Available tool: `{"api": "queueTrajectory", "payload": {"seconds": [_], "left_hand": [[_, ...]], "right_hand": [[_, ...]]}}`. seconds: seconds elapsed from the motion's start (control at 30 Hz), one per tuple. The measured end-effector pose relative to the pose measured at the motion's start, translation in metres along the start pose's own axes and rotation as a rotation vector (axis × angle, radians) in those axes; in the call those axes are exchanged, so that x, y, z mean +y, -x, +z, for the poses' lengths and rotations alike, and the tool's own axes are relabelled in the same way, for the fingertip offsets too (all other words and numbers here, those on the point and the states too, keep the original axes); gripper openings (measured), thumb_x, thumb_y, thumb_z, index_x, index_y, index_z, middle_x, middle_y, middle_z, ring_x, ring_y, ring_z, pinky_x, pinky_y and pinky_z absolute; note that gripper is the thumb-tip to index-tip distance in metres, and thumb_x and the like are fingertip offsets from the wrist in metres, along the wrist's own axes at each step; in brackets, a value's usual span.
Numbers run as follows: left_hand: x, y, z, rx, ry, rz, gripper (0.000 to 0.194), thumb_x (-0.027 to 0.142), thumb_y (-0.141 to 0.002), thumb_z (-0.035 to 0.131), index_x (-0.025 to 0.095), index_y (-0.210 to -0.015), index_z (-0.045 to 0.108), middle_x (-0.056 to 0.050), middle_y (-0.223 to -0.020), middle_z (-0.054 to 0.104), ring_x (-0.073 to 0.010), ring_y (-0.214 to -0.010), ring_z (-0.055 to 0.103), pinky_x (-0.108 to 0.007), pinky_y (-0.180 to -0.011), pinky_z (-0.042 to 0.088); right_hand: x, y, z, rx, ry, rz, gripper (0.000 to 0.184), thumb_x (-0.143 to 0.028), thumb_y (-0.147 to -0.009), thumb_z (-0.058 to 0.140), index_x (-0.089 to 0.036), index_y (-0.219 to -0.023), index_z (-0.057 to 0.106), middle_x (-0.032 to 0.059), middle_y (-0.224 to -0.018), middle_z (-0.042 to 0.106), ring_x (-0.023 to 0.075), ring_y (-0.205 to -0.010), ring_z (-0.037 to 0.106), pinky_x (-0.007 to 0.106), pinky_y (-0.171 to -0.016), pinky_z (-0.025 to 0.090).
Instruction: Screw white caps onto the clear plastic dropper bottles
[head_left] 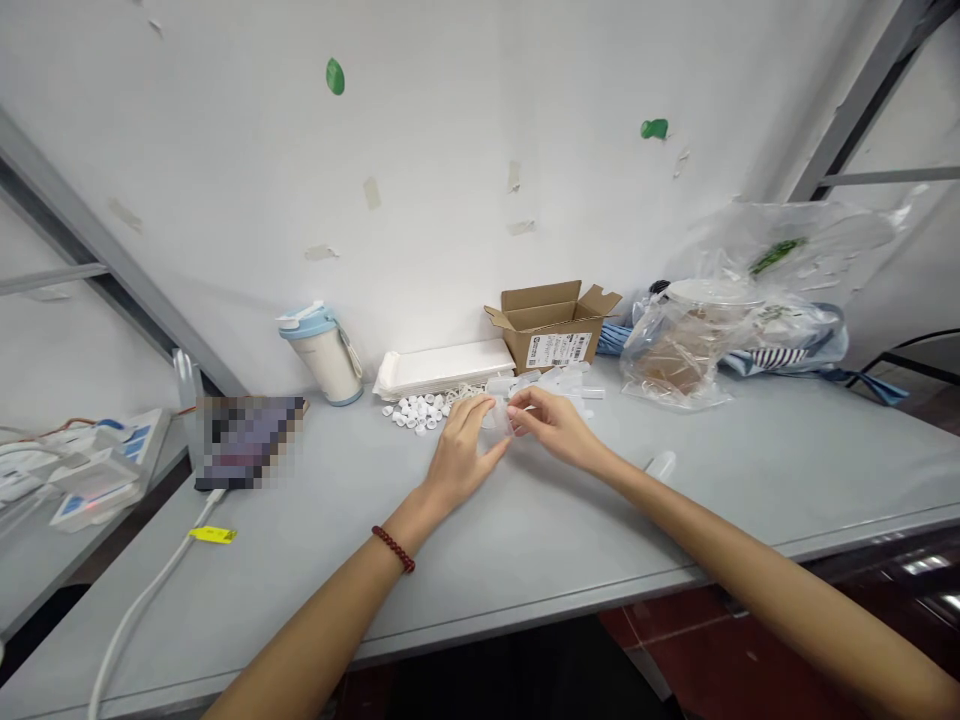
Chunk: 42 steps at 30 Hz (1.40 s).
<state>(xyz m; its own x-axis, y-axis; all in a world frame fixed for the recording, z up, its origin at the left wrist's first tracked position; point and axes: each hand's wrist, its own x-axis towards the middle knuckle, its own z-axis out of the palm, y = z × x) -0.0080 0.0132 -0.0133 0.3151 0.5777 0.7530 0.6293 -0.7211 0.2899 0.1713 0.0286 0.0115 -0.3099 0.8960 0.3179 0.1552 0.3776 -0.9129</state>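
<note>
Both hands meet over the middle of the grey table [570, 520] around a small translucent plastic tube [496, 420]. My left hand [459, 450] curls its fingers and thumb about the tube from the left. From the right, my right hand [553, 425] pinches at its side, fingers closed. Part of the tube is hidden by the fingers. Just left of them lies a heap of small white caps [420, 410], with thin whitish loops [466, 393] beside it. Behind my right hand is a pile of similar clear tubes [566, 380]. Another clear tube [661, 466] lies apart by my right forearm.
An open cardboard box [551, 330] and a white flat stack [446, 365] stand against the wall. A blue-lidded cup [322, 355] and a blurred phone-like device [247, 440] with a white cable [150, 590] are left. Plastic-bagged items [675, 345] sit right.
</note>
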Motion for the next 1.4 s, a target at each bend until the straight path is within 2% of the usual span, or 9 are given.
{"api": "queueTrajectory", "payload": {"seconds": [0.13,0.3,0.43,0.53,0.63,0.87,1.0,1.13,1.4], "left_hand": [[0.0,-0.002,-0.005,-0.002,-0.02,0.021,0.041,0.025,-0.079,0.064,0.019,-0.117,0.051,-0.011,-0.118,0.059,-0.0258,-0.113,0.053,-0.048,-0.096,0.045],[-0.001,-0.001,-0.006,-0.016,-0.007,0.03,0.039,0.023,-0.078,0.065,0.019,-0.115,0.053,-0.011,-0.116,0.059,-0.0258,-0.112,0.052,-0.048,-0.097,0.043],[0.001,-0.002,-0.005,-0.023,-0.019,0.037,0.038,0.023,-0.077,0.065,0.018,-0.113,0.053,-0.01,-0.115,0.059,-0.0258,-0.111,0.052,-0.048,-0.096,0.044],[0.004,-0.001,-0.01,-0.039,-0.039,0.05,0.038,0.023,-0.078,0.065,0.018,-0.113,0.053,-0.011,-0.114,0.059,-0.0264,-0.11,0.052,-0.048,-0.095,0.044],[0.003,0.009,-0.025,-0.134,-0.071,0.1,0.038,0.022,-0.078,0.064,0.016,-0.114,0.054,-0.012,-0.115,0.06,-0.0271,-0.112,0.05,-0.048,-0.095,0.045],[-0.02,0.054,-0.091,-0.218,-0.113,-0.027,0.037,0.029,-0.075,0.067,0.018,-0.109,0.057,-0.01,-0.11,0.063,-0.0262,-0.109,0.051,-0.044,-0.091,0.047],[-0.026,0.066,-0.116,-0.316,-0.107,-0.205,0.036,0.035,-0.073,0.067,0.02,-0.105,0.059,-0.008,-0.107,0.064,-0.0261,-0.107,0.051,-0.045,-0.089,0.047],[-0.029,0.067,-0.124,-0.394,-0.073,-0.289,0.036,0.034,-0.073,0.067,0.021,-0.106,0.059,-0.007,-0.11,0.063,-0.0258,-0.11,0.049,-0.045,-0.093,0.044],[-0.04,0.06,-0.122,-0.469,-0.034,-0.317,0.04,0.035,-0.072,0.067,0.02,-0.107,0.058,-0.007,-0.114,0.062,-0.0249,-0.112,0.047,-0.044,-0.097,0.042]], "right_hand": [[-0.025,0.027,-0.06,-0.037,0.302,0.149,0.036,-0.054,-0.083,0.05,-0.019,-0.079,0.055,0.0025,-0.066,0.062,0.0155,-0.052,0.063,0.027,-0.049,0.048],[-0.009,0.084,-0.108,-0.011,1.013,0.558,0.032,-0.051,-0.079,0.055,-0.019,-0.079,0.057,0.0002,-0.053,0.056,0.0128,-0.033,0.047,0.027,-0.044,0.033],[0.008,0.102,-0.102,0.056,1.192,0.428,0.014,-0.031,-0.081,0.052,-0.019,-0.08,0.059,0.0062,-0.069,0.06,0.018,-0.058,0.057,0.027,-0.056,0.037],[0.012,0.096,-0.097,0.092,1.22,0.396,0.011,-0.016,-0.077,0.049,-0.017,-0.076,0.06,0.0091,-0.082,0.059,0.0143,-0.057,0.053,0.026,-0.059,0.038],[0.012,0.081,-0.1,0.12,1.164,0.366,0.008,-0.013,-0.072,0.052,-0.016,-0.069,0.059,0.0076,-0.076,0.057,0.0153,-0.061,0.052,0.026,-0.062,0.039],[0.017,0.007,-0.08,0.236,0.94,-0.068,0.01,-0.017,-0.072,0.051,-0.016,-0.075,0.06,0.005,-0.078,0.055,0.0156,-0.071,0.053,0.026,-0.067,0.041],[0.034,-0.047,-0.062,0.168,0.872,-0.092,0.013,-0.013,-0.069,0.051,-0.017,-0.076,0.061,0.0054,-0.079,0.06,0.0174,-0.076,0.055,0.027,-0.07,0.043],[0.053,-0.069,-0.057,0.187,0.924,-0.089,0.015,-0.009,-0.068,0.05,-0.017,-0.074,0.061,0.0093,-0.084,0.064,0.0228,-0.083,0.058,0.034,-0.077,0.043],[0.049,-0.051,-0.051,0.308,0.872,-0.176,0.013,-0.02,-0.075,0.045,-0.027,-0.073,0.056,0.0076,-0.088,0.064,0.0275,-0.093,0.058,0.042,-0.084,0.044]]}}
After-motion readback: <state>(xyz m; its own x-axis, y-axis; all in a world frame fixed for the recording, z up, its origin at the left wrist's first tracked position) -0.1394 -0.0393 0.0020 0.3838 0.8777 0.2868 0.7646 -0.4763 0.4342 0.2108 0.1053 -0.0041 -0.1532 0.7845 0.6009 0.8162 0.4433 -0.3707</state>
